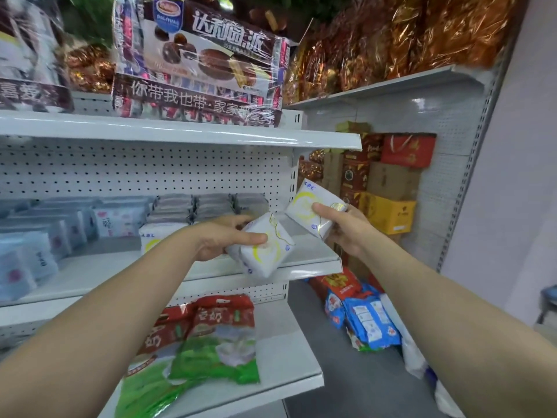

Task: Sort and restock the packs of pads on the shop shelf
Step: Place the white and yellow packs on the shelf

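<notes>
Two packs: lower pack (265, 250) gripped by left hand (224, 238) over shelf (313, 257), upper pack (307, 208) by right hand (342, 229).

Pad packs (265, 251): soft white plastic film, slightly glossy, creased.
Shelf (315, 254): smooth white-painted metal, satin.
Back panel (150, 173): perforated painted metal.
Cake boxes (205, 55): printed card under clear shiny shrink-film (glare streaks).
Foil bags (422, 34): crinkled metallic orange wrap.
Cartons (388, 179): matt cardboard.
</notes>
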